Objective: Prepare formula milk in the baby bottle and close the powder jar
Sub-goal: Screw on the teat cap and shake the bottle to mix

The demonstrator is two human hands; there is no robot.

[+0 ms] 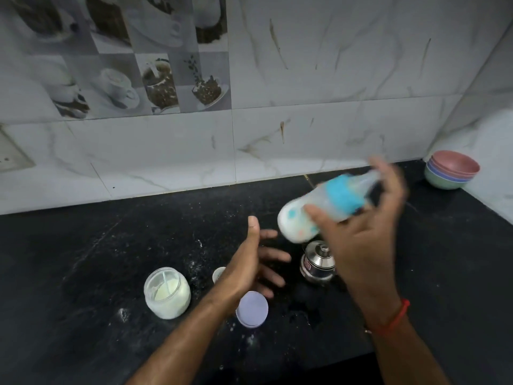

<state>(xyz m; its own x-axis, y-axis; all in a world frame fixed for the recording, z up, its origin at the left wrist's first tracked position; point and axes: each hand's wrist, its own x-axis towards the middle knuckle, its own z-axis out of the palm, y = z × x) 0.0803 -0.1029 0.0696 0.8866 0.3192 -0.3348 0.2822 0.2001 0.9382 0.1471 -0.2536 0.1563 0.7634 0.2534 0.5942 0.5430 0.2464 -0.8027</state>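
Most of the mixing looks done: right hand (369,234) grips the capped, milky baby bottle (319,209) tilted above the table (83,259), left hand (249,262) spread empty, while the powder jar (167,293) awaits its lid (252,309).

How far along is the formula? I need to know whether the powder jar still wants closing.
Filling looks done: the baby bottle has its blue collar on and white milk inside. In hand: the right hand grips it tilted and blurred, probably shaking; the left hand hangs open. Left: the powder jar stands open, its lid lying on the counter.
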